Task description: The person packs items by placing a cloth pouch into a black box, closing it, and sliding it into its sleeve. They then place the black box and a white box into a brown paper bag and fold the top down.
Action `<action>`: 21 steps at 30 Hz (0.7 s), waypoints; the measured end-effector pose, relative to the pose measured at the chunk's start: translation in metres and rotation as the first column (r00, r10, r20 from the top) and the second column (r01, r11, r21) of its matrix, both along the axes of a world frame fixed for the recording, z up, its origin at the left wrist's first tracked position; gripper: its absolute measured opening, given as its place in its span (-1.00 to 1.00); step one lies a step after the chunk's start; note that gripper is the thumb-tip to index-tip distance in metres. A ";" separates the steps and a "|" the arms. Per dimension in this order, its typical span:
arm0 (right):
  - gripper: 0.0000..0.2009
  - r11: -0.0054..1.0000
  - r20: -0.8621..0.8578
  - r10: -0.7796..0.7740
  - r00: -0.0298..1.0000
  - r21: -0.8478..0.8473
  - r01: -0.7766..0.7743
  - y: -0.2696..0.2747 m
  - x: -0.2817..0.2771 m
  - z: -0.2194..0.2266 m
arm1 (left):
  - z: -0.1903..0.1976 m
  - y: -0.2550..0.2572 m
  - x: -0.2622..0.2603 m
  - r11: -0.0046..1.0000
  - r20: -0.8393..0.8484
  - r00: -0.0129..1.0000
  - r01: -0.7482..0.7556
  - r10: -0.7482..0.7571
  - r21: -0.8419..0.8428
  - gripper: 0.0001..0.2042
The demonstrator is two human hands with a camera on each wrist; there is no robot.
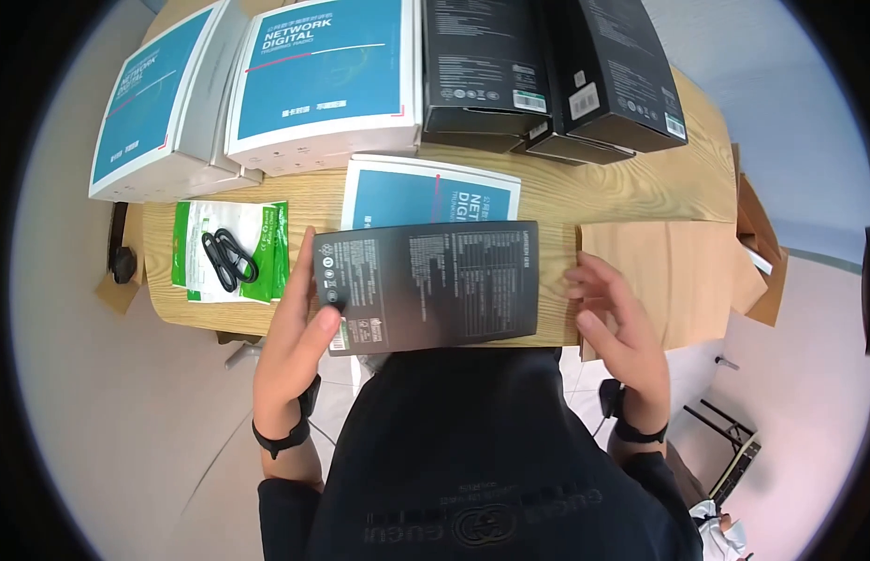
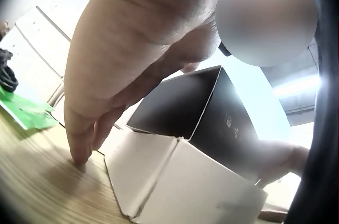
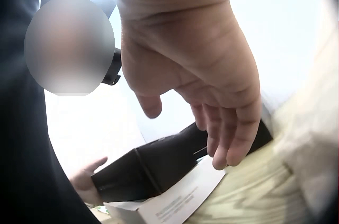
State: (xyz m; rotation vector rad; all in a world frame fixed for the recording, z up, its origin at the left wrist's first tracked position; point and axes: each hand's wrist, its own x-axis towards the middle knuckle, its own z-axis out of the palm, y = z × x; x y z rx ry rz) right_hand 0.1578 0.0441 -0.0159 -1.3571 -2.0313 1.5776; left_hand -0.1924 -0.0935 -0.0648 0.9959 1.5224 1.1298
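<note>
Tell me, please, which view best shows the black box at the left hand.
The head view: the black box shows nearly its whole printed face. The left wrist shows two sides; the right wrist shows sides partly behind fingers.

The right grip point(image 3: 193, 73), a bare hand with its palm showing, hangs over a black box point(image 3: 164, 164), its fingers loosely bent and its thumb point(image 3: 151, 107) apart from them. The fingertips overlap the right part of the box; whether they touch it cannot be told. At the box's left end is the left grip point(image 3: 85, 186), partly hidden. A white box point(image 3: 183, 198) with printed lines lies just beside the black one, above the wood-grained surface point(image 3: 265, 189). Dark clothing point(image 3: 20, 139) fills the left; a pale shape point(image 3: 310, 144) at right is blurred.
</note>
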 end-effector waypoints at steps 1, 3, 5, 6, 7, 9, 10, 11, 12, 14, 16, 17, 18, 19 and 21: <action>-0.39 0.997 0.074 0.003 0.997 0.075 -0.009 0.001 0.009 0.006 | -0.002 -0.005 0.000 1.000 0.096 0.995 0.004 -0.004 0.004 -0.11; -0.38 0.960 0.178 0.047 0.983 0.265 -0.094 0.004 0.026 0.010 | -0.010 -0.008 0.008 0.998 0.182 0.981 -0.061 0.064 -0.023 -0.15; -0.38 0.882 0.292 0.059 0.955 0.433 -0.187 0.001 0.042 0.006 | -0.011 -0.006 0.012 0.985 0.154 0.976 -0.137 0.153 -0.107 -0.17; -0.38 0.840 0.384 -0.005 0.923 0.503 -0.205 -0.006 0.045 -0.003 | -0.012 -0.005 0.014 0.957 0.120 0.961 -0.225 0.249 -0.185 -0.19; -0.38 0.790 0.465 -0.078 0.882 0.568 -0.230 -0.012 0.048 -0.012 | -0.019 -0.007 0.017 0.937 0.053 0.937 -0.341 0.345 -0.076 -0.22; -0.38 0.777 0.488 -0.136 0.862 0.592 -0.213 -0.020 0.051 -0.036 | -0.013 -0.011 0.018 0.914 0.007 0.917 -0.397 0.398 0.079 -0.25; -0.38 0.761 0.517 -0.181 0.837 0.612 -0.214 -0.023 0.051 -0.046 | -0.009 -0.016 0.018 0.862 -0.017 0.885 -0.449 0.465 0.234 -0.28; -0.38 0.770 0.530 -0.197 0.825 0.605 -0.205 -0.025 0.051 -0.051 | -0.002 -0.031 0.017 0.868 -0.029 0.890 -0.436 0.455 0.238 -0.28; -0.38 0.772 0.519 -0.204 0.830 0.607 -0.190 -0.025 0.053 -0.057 | 0.006 -0.051 0.016 0.840 -0.063 0.885 -0.414 0.462 0.351 -0.30; -0.39 0.782 0.517 -0.203 0.832 0.597 -0.180 -0.024 0.056 -0.067 | 0.025 -0.064 0.026 0.804 -0.104 0.878 -0.374 0.468 0.463 -0.33; -0.44 0.804 0.493 -0.175 0.852 0.572 -0.165 -0.025 0.061 -0.074 | 0.053 -0.061 0.065 0.772 -0.074 0.997 0.045 0.002 0.633 -0.42; -0.48 0.822 0.475 -0.146 0.868 0.546 -0.161 -0.025 0.064 -0.077 | 0.056 -0.058 0.089 0.790 -0.053 0.995 0.103 -0.088 0.605 -0.51; -0.48 0.818 0.467 -0.140 0.873 0.551 -0.164 -0.024 0.066 -0.080 | 0.058 -0.052 0.113 0.801 -0.029 0.984 0.160 -0.175 0.577 -0.59; -0.54 0.803 0.422 -0.132 0.897 0.575 -0.153 -0.024 0.068 -0.083 | 0.063 -0.036 0.130 0.787 -0.074 0.937 0.329 -0.342 0.522 -0.68; -0.59 0.783 0.367 -0.120 0.923 0.606 -0.140 -0.020 0.071 -0.089 | 0.060 -0.004 0.152 0.683 -0.219 0.793 0.603 -0.568 0.413 -0.76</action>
